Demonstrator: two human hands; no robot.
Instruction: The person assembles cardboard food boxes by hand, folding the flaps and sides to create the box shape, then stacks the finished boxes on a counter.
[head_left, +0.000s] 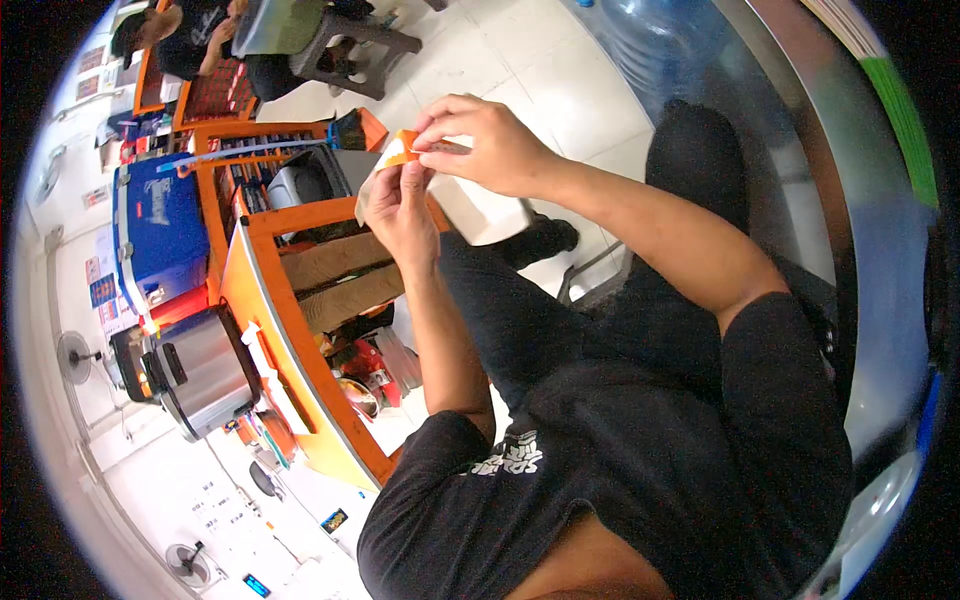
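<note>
In front of me, above the floor, both my hands meet at a small orange-and-white piece point(400, 152), whose exact kind I cannot make out. My left hand point(402, 208) holds it from below, with the thumb up along its near side. From the right, my right hand point(490, 145) pinches its orange edge between bent fingers and thumb. Part of the piece is hidden behind the fingers. Just below my right hand, a white container point(482, 212) shows near the floor.
To my left runs an orange-framed counter point(300, 330) with brown boards and items underneath. A blue cooler box point(160, 232) and a silver appliance point(208, 365) stand along it. At upper right is a large blue water bottle point(655, 40). Another person point(190, 40) sits far left, near a grey stool point(350, 50).
</note>
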